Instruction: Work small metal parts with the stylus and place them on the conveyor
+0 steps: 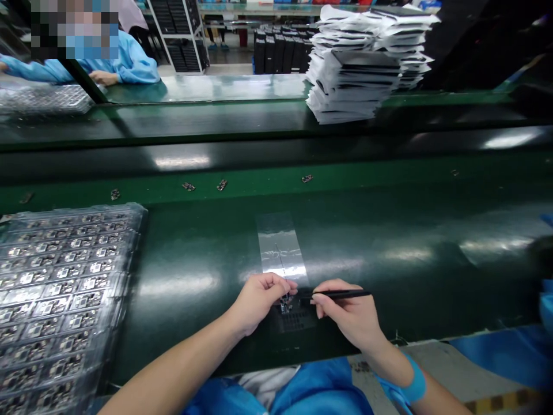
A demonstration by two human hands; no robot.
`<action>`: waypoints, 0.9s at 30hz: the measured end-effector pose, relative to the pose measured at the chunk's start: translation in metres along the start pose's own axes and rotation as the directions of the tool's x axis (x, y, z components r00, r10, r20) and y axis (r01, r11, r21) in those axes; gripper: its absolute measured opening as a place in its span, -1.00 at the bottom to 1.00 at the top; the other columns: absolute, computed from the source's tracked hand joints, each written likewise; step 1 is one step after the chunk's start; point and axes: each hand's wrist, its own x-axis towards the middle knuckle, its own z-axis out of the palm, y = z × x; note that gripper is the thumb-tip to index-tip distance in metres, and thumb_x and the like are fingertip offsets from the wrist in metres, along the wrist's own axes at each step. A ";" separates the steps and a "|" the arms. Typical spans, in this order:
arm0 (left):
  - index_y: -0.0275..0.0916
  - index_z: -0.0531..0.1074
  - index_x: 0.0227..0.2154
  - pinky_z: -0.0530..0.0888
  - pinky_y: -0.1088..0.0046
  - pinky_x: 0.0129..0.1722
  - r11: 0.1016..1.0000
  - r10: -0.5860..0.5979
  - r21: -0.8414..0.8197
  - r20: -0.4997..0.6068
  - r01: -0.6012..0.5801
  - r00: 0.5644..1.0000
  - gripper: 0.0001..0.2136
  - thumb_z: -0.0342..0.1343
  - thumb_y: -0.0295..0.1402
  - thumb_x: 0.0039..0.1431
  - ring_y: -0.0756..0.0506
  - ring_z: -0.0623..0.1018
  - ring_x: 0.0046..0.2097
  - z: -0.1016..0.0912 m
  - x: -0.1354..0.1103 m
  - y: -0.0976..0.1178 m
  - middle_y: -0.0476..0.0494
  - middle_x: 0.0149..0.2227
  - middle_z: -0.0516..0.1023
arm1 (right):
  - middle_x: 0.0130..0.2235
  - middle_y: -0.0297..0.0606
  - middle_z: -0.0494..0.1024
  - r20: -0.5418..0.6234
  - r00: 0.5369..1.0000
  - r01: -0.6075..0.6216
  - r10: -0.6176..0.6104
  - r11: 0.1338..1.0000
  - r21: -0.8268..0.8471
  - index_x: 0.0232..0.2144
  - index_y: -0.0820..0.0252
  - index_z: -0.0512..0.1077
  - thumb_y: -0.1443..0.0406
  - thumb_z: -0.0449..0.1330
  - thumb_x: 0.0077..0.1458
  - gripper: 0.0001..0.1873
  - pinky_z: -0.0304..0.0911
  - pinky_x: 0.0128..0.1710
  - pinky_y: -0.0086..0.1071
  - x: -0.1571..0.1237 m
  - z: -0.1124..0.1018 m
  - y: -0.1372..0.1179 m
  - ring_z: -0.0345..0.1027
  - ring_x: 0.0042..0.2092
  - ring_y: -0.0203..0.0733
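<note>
Pinched between the fingertips of my left hand (264,300) is a small circuit board (285,305), held just above the green mat. My right hand (352,317) grips a slim black tool (345,294), probably tweezers, with its tip pointing left toward the board and a little apart from it. Beyond my left fingers lies a clear plastic sheet (279,239) with a thin dark line on it. Just under the board, a sheet with small dark rectangles (296,321) rests near the mat's front edge.
On the left stands a stack of clear trays (64,288) filled with small boards. Several loose boards (222,185) lie along the far green strip. Piled white packets (354,75) rise at the back. Across the bench sits a person in a blue sleeve (136,60).
</note>
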 end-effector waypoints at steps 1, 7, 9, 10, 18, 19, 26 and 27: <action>-0.33 0.52 -0.46 0.43 0.33 -0.12 1.000 -0.001 -0.006 -0.009 0.001 1.000 -0.72 0.29 -0.17 -0.01 -0.16 0.55 -0.13 0.000 0.000 0.000 -0.26 -0.19 0.61 | -0.61 -0.37 0.51 -0.004 1.000 0.020 -0.020 1.000 -0.006 -0.43 0.17 0.52 0.28 0.25 0.12 -0.89 0.37 -0.48 -0.37 0.002 0.002 0.000 0.41 -0.56 -0.23; -0.32 0.52 -0.50 0.43 0.32 -0.10 1.000 0.021 -0.006 -0.023 -0.021 1.000 -0.78 0.27 -0.22 0.00 -0.16 0.55 -0.13 -0.001 0.000 -0.001 -0.25 -0.20 0.61 | -0.57 -0.36 0.51 -0.015 0.999 0.051 -0.051 0.998 -0.044 -0.40 0.15 0.51 0.27 0.25 0.13 -0.91 0.38 -0.48 -0.36 0.006 0.010 0.006 0.41 -0.56 -0.23; -0.32 0.52 -0.50 0.42 0.31 -0.09 1.000 0.029 0.008 -0.025 -0.029 0.999 -0.79 0.26 -0.23 0.01 -0.16 0.55 -0.14 -0.002 0.000 -0.001 -0.24 -0.21 0.61 | -0.57 -0.36 0.52 -0.019 0.998 0.051 -0.052 0.997 -0.062 -0.40 0.14 0.51 0.26 0.25 0.13 -0.91 0.38 -0.49 -0.36 0.006 0.011 0.007 0.41 -0.55 -0.23; -0.31 0.53 -0.51 0.42 0.31 -0.09 0.999 0.032 0.014 -0.024 -0.032 0.999 -0.79 0.25 -0.23 0.01 -0.16 0.55 -0.15 -0.002 0.001 -0.002 -0.23 -0.21 0.61 | -0.57 -0.36 0.52 -0.020 0.998 0.055 -0.057 0.996 -0.070 -0.40 0.14 0.50 0.27 0.25 0.13 -0.91 0.38 -0.49 -0.36 0.005 0.011 0.006 0.41 -0.55 -0.23; -0.31 0.53 -0.51 0.41 0.33 -0.08 0.999 0.042 0.028 -0.017 -0.042 0.999 -0.82 0.23 -0.28 0.04 -0.15 0.54 -0.14 -0.002 0.001 -0.002 -0.21 -0.22 0.62 | -0.55 -0.35 0.52 -0.021 0.997 0.074 -0.076 0.994 -0.078 -0.41 0.15 0.51 0.29 0.25 0.12 -0.93 0.37 -0.49 -0.36 0.006 0.012 0.006 0.42 -0.54 -0.22; -0.31 0.53 -0.50 0.41 0.33 -0.08 0.999 0.041 0.031 -0.018 -0.041 0.999 -0.82 0.22 -0.28 0.05 -0.15 0.55 -0.14 -0.002 0.001 -0.002 -0.21 -0.22 0.62 | -0.55 -0.35 0.52 -0.022 0.997 0.071 -0.073 0.994 -0.080 -0.40 0.15 0.51 0.29 0.25 0.12 -0.93 0.37 -0.49 -0.36 0.006 0.012 0.007 0.42 -0.54 -0.22; -0.30 0.54 -0.47 0.42 0.33 -0.08 0.998 0.048 0.050 -0.018 -0.047 0.999 -0.81 0.22 -0.25 0.05 -0.15 0.55 -0.14 -0.003 0.001 -0.004 -0.21 -0.21 0.62 | -0.58 -0.36 0.51 -0.026 0.998 0.063 -0.065 0.994 -0.090 -0.42 0.15 0.51 0.28 0.24 0.12 -0.90 0.37 -0.51 -0.38 0.006 0.013 0.006 0.41 -0.56 -0.24; -0.30 0.54 -0.47 0.42 0.34 -0.08 0.998 0.049 0.051 -0.018 -0.048 0.999 -0.81 0.22 -0.25 0.05 -0.15 0.56 -0.14 -0.003 0.001 -0.004 -0.20 -0.21 0.62 | -0.58 -0.36 0.51 -0.027 0.998 0.060 -0.063 0.995 -0.085 -0.42 0.15 0.51 0.28 0.24 0.12 -0.90 0.37 -0.51 -0.38 0.006 0.013 0.005 0.41 -0.56 -0.24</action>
